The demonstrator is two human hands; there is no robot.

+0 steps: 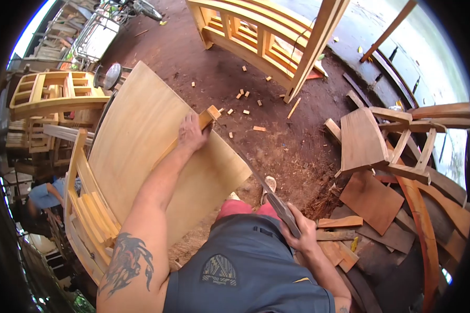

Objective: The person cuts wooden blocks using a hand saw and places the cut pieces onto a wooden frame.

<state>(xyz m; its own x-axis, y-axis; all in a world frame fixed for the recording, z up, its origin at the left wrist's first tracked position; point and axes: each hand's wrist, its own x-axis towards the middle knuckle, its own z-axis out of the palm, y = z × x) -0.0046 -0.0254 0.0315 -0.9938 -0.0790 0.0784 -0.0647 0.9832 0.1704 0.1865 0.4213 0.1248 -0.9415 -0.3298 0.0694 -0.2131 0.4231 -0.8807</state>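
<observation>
My left hand (pixel 192 134) is closed over a narrow wooden bar (pixel 210 116) that lies across a pale plywood panel (pixel 141 120). The bar's end, with a small peg-like tip, sticks out past the panel's far edge. Low on the right, my right hand (pixel 301 229) grips the handle of what looks like a handsaw (pixel 282 208). Its dark, thin blade is seen nearly edge-on and runs up along the panel's right edge toward the bar. Whether the blade touches the bar I cannot tell.
Small wood offcuts (pixel 245 111) are scattered on the dirt floor. A wooden frame (pixel 250 36) stands ahead. Boards (pixel 373 201) and a wooden chair-like piece (pixel 363 138) lie at right. Slatted furniture (pixel 57 94) stands at left, with a seated person (pixel 47 195) behind.
</observation>
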